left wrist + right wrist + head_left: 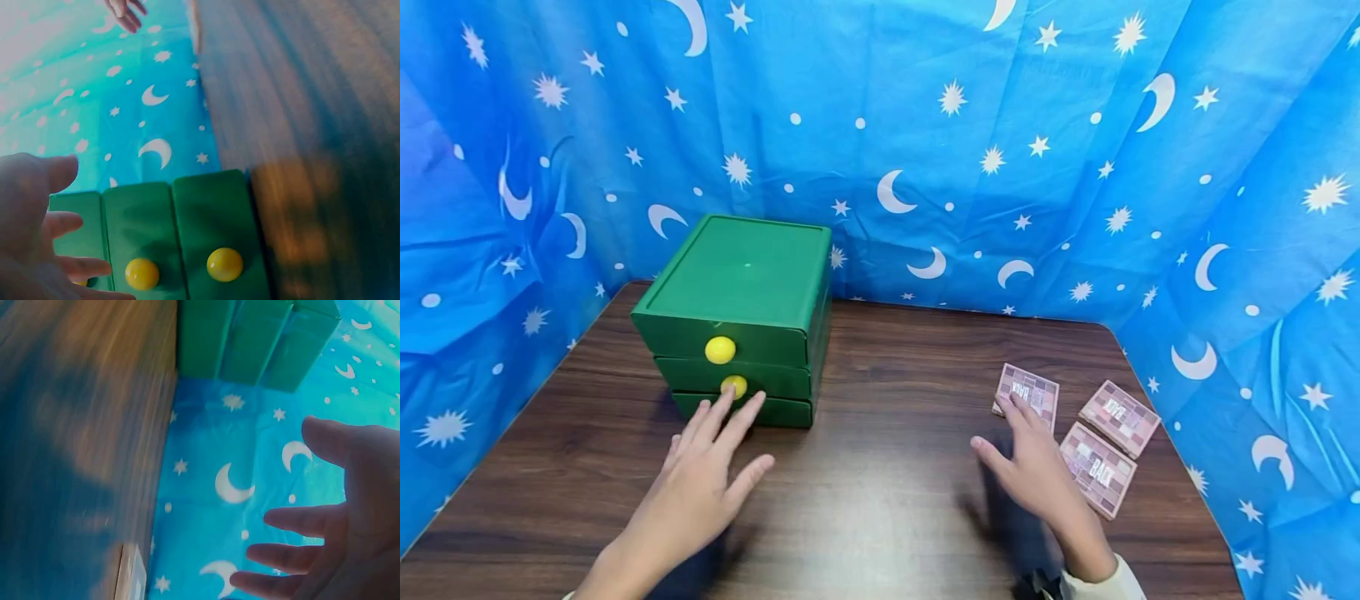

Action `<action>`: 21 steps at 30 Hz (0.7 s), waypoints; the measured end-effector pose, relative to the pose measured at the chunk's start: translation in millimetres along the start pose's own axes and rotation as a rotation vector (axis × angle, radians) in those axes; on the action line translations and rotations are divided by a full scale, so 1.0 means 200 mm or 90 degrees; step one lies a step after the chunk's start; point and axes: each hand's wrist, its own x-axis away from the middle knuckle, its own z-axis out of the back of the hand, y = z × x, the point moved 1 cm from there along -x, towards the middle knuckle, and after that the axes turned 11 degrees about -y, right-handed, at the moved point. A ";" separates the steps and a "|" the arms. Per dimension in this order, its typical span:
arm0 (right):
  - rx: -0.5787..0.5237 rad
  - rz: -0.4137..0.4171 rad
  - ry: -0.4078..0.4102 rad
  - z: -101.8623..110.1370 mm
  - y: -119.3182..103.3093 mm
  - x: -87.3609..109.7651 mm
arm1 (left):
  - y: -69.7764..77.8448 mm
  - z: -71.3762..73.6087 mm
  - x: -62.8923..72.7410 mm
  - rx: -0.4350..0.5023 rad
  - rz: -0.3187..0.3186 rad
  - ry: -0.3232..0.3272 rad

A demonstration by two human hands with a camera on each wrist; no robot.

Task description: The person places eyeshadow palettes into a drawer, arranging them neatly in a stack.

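A green drawer box (737,267) with three stacked drawers and yellow round knobs stands at the left of the table. In the head view my left hand (696,479), fingers spread, reaches in front of its lower drawers and overlaps the middle knob (734,385); the left wrist view shows the fingers before the drawer fronts, gripping nothing. My right hand (1037,471) hovers with extended fingers beside three pinkish makeup palettes. Its fingertips overlap the nearest palette (1033,390) in the head view; whether they touch it, I cannot tell. The other palettes (1120,417) (1097,469) lie further right.
The dark wood-grain table (887,467) runs between the box and the palettes. Blue cloth (895,100) printed with white moons and stars hangs along the back and both sides, close to the table's edges.
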 end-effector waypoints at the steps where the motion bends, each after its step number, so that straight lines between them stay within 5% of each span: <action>1: -0.018 0.012 0.005 -0.01 -0.02 -0.01 | 0.00 0.01 0.00 0.018 -0.008 0.023; 10: -0.189 0.074 0.037 -0.08 -0.15 -0.14 | -0.08 0.16 -0.02 0.101 0.027 0.193; 16: -0.333 0.092 0.011 -0.16 -0.26 -0.23 | -0.20 0.28 -0.07 0.161 0.114 0.349; 21: -0.380 0.123 -0.015 -0.23 -0.37 -0.31 | -0.30 0.33 -0.13 0.203 0.182 0.366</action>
